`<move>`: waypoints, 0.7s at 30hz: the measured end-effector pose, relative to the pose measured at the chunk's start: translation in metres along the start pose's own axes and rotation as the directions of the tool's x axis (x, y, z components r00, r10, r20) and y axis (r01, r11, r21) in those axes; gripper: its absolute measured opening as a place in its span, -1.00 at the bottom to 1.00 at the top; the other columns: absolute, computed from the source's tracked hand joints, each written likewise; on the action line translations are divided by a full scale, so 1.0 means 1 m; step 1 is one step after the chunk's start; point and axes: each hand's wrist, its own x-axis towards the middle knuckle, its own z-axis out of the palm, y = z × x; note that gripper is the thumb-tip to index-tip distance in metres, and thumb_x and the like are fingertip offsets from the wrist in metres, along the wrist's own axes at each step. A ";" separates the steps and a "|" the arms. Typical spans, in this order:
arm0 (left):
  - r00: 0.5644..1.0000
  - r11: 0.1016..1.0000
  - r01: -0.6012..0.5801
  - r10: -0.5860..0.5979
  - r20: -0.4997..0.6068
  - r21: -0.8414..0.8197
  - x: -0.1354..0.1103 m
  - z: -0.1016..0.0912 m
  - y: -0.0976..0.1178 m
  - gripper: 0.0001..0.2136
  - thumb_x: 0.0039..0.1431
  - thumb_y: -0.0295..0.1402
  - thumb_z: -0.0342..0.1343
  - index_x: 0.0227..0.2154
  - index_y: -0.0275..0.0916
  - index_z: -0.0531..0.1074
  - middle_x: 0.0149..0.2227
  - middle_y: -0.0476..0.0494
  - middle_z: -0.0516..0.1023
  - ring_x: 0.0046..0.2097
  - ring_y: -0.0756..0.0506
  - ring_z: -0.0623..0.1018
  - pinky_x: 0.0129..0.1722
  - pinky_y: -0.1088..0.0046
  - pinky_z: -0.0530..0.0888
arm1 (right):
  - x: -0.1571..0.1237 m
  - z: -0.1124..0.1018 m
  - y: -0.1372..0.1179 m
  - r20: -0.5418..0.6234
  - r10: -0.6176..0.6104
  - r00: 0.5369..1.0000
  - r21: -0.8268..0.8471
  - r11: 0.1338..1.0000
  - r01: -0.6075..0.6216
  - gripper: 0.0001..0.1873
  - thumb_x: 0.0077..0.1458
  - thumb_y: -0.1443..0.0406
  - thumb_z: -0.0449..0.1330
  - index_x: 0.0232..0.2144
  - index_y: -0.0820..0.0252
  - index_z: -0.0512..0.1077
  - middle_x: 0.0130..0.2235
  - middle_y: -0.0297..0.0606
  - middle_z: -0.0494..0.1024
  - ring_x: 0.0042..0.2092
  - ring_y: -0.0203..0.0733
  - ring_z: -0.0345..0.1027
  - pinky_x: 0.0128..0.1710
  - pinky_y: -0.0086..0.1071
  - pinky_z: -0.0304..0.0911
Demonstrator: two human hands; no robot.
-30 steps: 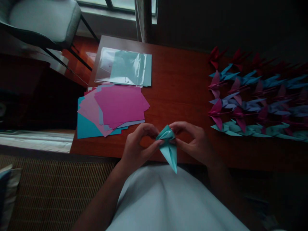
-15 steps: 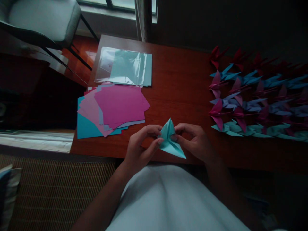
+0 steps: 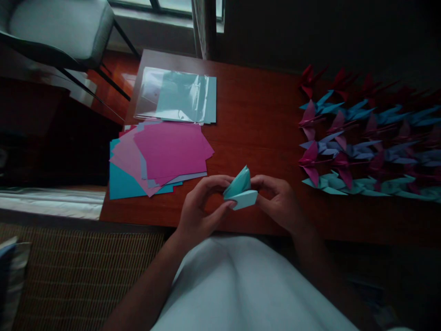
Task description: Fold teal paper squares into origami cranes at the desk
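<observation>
A partly folded teal paper piece (image 3: 240, 189) is held just above the near edge of the dark wooden table (image 3: 255, 119). My left hand (image 3: 200, 209) pinches its left side with thumb and fingers closed. From the right, my right hand (image 3: 280, 202) grips the other side, fingers curled. One flap of the paper lies folded up against the body, and a point sticks up at the top.
A loose stack of pink, lilac and blue paper sheets (image 3: 161, 154) lies at the left, with a clear plastic packet of sheets (image 3: 177, 95) behind it. Rows of several folded paper cranes (image 3: 361, 142) fill the right side. A grey chair (image 3: 58, 30) stands at the far left.
The long lower point of the teal paper, hanging down a second ago, swung to the right and now lies folded up against the body. Both hands stayed in place.
</observation>
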 end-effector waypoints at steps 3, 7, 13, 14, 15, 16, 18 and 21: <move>0.996 0.999 0.039 -0.042 -0.078 -0.037 0.001 0.002 0.000 -0.73 0.15 -0.49 0.30 -0.09 -0.21 0.45 -0.09 -0.18 0.58 -0.06 -0.09 0.60 -0.03 0.40 0.57 | 0.000 0.000 0.001 0.018 0.004 1.000 0.020 1.000 -0.005 -0.80 0.18 0.12 0.28 -0.25 0.10 0.55 -0.28 -0.29 0.62 -0.26 -0.18 0.47 -0.23 -0.33 0.37; 0.987 0.999 0.049 -0.050 -0.150 -0.014 0.002 0.003 0.001 -0.75 0.13 -0.46 0.32 -0.13 -0.21 0.48 -0.15 -0.14 0.58 -0.12 -0.04 0.59 -0.08 0.47 0.57 | 0.000 -0.001 0.001 0.050 -0.023 0.998 0.103 0.995 0.017 -0.64 0.23 -0.03 0.19 -0.19 0.09 0.55 -0.23 -0.25 0.61 -0.23 -0.16 0.48 -0.21 -0.31 0.39; 0.982 0.993 0.093 -0.104 -0.157 -0.074 0.003 0.004 -0.002 -0.64 0.15 -0.40 0.33 0.00 -0.15 0.43 -0.11 -0.13 0.60 -0.07 -0.06 0.60 -0.05 0.45 0.55 | -0.001 0.002 -0.003 0.006 -0.074 0.997 -0.035 0.997 0.074 -0.73 0.16 0.12 0.30 -0.13 0.08 0.51 -0.23 -0.28 0.61 -0.25 -0.19 0.46 -0.21 -0.31 0.40; 0.978 0.986 0.130 -0.144 -0.153 -0.100 0.002 0.004 -0.003 -0.63 0.15 -0.36 0.32 0.02 -0.14 0.42 -0.10 -0.14 0.60 -0.06 -0.07 0.60 -0.06 0.45 0.55 | -0.001 0.003 -0.003 -0.005 -0.067 0.998 -0.038 0.997 0.066 -0.77 0.17 0.15 0.29 -0.15 0.08 0.52 -0.25 -0.28 0.61 -0.26 -0.20 0.46 -0.22 -0.32 0.41; 0.972 0.977 0.169 -0.187 -0.140 -0.131 0.002 0.004 -0.004 -0.63 0.16 -0.32 0.32 0.02 -0.14 0.42 -0.09 -0.15 0.60 -0.05 -0.09 0.60 -0.08 0.45 0.55 | -0.001 0.003 -0.003 -0.016 -0.055 0.998 -0.032 0.998 0.055 -0.80 0.18 0.16 0.28 -0.17 0.09 0.53 -0.25 -0.28 0.61 -0.26 -0.19 0.47 -0.22 -0.32 0.42; 0.966 0.964 0.208 -0.229 -0.119 -0.163 0.002 0.005 -0.005 -0.63 0.16 -0.26 0.32 0.01 -0.16 0.44 -0.09 -0.16 0.60 -0.05 -0.10 0.60 -0.11 0.46 0.55 | -0.001 0.004 -0.002 -0.033 -0.042 0.999 -0.020 0.999 0.041 -0.82 0.18 0.18 0.28 -0.18 0.09 0.53 -0.25 -0.28 0.61 -0.25 -0.19 0.48 -0.23 -0.31 0.43; 0.948 0.931 0.294 -0.313 -0.058 -0.217 0.000 0.006 -0.007 -0.64 0.14 -0.16 0.32 -0.06 -0.20 0.50 -0.11 -0.19 0.62 -0.11 -0.10 0.61 -0.18 0.47 0.55 | -0.001 0.007 -0.001 -0.074 -0.016 0.997 0.012 1.000 0.017 -0.84 0.19 0.19 0.27 -0.19 0.09 0.53 -0.25 -0.28 0.62 -0.24 -0.18 0.50 -0.23 -0.31 0.44; 0.917 0.884 0.383 -0.399 -0.004 -0.266 -0.001 0.009 -0.010 -0.68 0.09 -0.16 0.36 -0.17 -0.25 0.56 -0.23 -0.15 0.63 -0.24 -0.05 0.59 -0.26 0.50 0.54 | -0.002 0.009 0.001 -0.118 0.006 0.993 0.061 0.998 0.001 -0.85 0.19 0.19 0.27 -0.20 0.09 0.53 -0.25 -0.29 0.62 -0.24 -0.19 0.50 -0.22 -0.32 0.44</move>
